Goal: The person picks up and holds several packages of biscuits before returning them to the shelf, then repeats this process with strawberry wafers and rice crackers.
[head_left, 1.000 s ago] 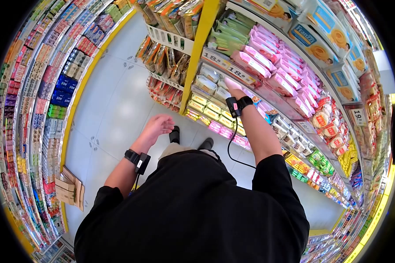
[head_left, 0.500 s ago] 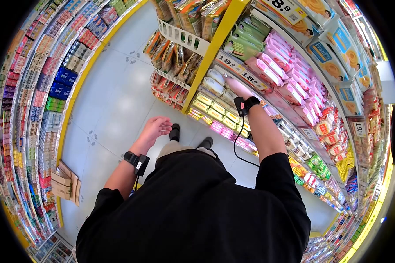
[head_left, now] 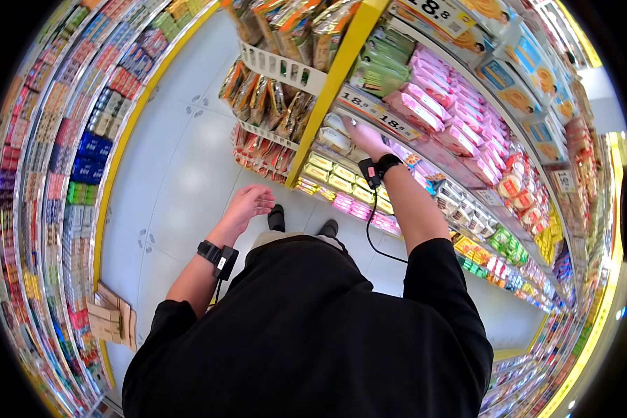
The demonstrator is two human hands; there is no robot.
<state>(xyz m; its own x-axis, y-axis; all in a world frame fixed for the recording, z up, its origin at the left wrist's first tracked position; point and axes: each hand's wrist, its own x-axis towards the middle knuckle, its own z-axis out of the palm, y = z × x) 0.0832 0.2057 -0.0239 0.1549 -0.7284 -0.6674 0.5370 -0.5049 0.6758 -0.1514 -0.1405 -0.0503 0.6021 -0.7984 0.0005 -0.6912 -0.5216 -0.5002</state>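
Observation:
My right hand (head_left: 364,136) reaches into the shelf below the 18.8 price tags (head_left: 380,113). Its fingertips are at white packs (head_left: 334,138) near the yellow shelf post; part of the fingers is hidden under the shelf edge, and whether they grip a pack cannot be seen. Just above that shelf edge lie pink packs (head_left: 418,106) and green packs (head_left: 382,63). My left hand (head_left: 248,206) hangs over the floor in front of my body, fingers loosely bent and slightly apart, with nothing in it. Each wrist wears a black strap with a small device.
White baskets of bagged snacks (head_left: 282,70) hang left of the yellow post (head_left: 334,87). A stocked shelf (head_left: 90,157) curves along the far left, with flattened cardboard (head_left: 111,320) at its foot. Yellow packs (head_left: 340,182) fill a lower shelf at the right.
The view has shifted slightly, with the shelves displaced in the frame. My right hand has moved a little to the left along the white packs; my left hand has hardly moved.

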